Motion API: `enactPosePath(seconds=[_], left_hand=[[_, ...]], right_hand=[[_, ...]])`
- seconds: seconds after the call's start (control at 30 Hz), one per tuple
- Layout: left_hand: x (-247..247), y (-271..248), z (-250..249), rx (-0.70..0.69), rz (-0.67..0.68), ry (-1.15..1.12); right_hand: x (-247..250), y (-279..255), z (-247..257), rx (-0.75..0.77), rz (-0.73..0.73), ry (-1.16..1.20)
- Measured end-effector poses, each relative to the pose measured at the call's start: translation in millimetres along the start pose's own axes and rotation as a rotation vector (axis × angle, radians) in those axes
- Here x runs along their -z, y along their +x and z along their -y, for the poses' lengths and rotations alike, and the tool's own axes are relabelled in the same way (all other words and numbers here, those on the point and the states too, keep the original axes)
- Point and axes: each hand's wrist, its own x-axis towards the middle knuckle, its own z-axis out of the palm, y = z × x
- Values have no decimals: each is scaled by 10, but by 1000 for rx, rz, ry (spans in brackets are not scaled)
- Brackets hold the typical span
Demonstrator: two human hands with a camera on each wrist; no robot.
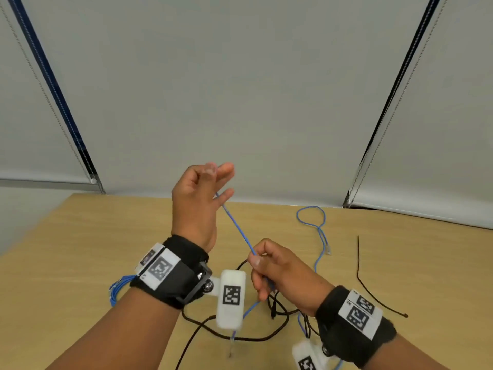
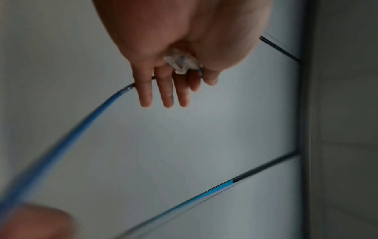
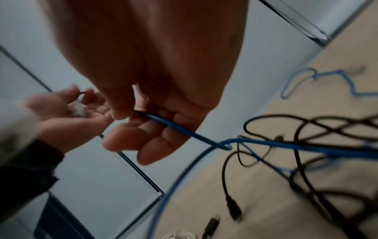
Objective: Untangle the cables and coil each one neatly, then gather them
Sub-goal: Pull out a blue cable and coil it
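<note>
My left hand (image 1: 213,182) is raised above the wooden table (image 1: 80,249), fingers spread, with the thumb pinning a clear plug (image 2: 181,63) against the palm. From it a blue cable (image 1: 240,231) runs taut down to my right hand (image 1: 257,263), which pinches it between thumb and forefinger. Below the right hand the blue cable (image 3: 184,131) drops into a tangle of black cables (image 1: 256,339) on the table. In the right wrist view the black cables (image 1: 282,313) loop across each other, and two black plugs lie loose.
More blue cable lies in a loop (image 1: 320,231) at the far right, ending in a clear plug (image 1: 328,252). A thin black cable (image 1: 358,263) lies alone further right. A blue bundle (image 1: 117,289) shows beside my left wrist. Grey blinds hang behind the table.
</note>
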Motion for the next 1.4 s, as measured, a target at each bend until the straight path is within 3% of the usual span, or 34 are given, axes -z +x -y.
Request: enactPosePath(seconds=[0.1,0.17,0.23,0.33,0.43,0.6,0.77,1.0,1.13,1.23,1.3,1.4], left_hand=[[79,-4,164,-113,-23,441],[136,-61,304,-140,71,695],[159,-143,422,-93,189,780],[98,-322,506,146,331,597],[38,-432,487,348,362,310],[-10,-502,429,333,433,141],[-25,-477,341,357,365,-122],[-50,-407,168,414,427,-323],[-71,-258,13,294,402,-528],[-39,-26,-128,145,299,-531],[-11,79,-125,23,171,-354],[19,63,21,-137,65,223]], right_hand=[[76,-8,108,55,-16,-73],[143,-15,221,102,-35,-113],[219,-9,329,176,-133,-217],[286,14,425,285,-314,-368],[279,34,450,303,-306,-320],[304,73,493,339,-280,-377],[340,108,555,367,-307,-213],[369,105,461,254,-136,-54],[345,87,285,174,-102,-45],[233,19,106,75,-6,-141],[126,-11,38,55,32,-164],[29,-13,76,98,32,-245]])
